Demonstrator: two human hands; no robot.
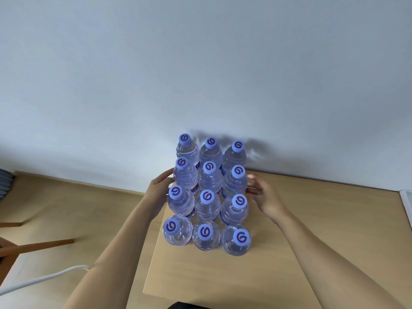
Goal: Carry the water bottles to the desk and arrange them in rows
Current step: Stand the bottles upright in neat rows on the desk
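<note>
Several clear water bottles with blue caps stand upright in a tight block of rows, three across, on the left end of a light wooden desk, running back to the white wall. My left hand lies flat against the left side of the block, its fingers touching the second bottle from the back. At the right side of the block my right hand has its fingers extended, the fingertips at the second-row bottle. Neither hand curls round a bottle.
The desk's left edge runs just beside the block, with wooden floor below. A wooden chair part and a white cable lie at the lower left. A white object sits at the desk's right edge.
</note>
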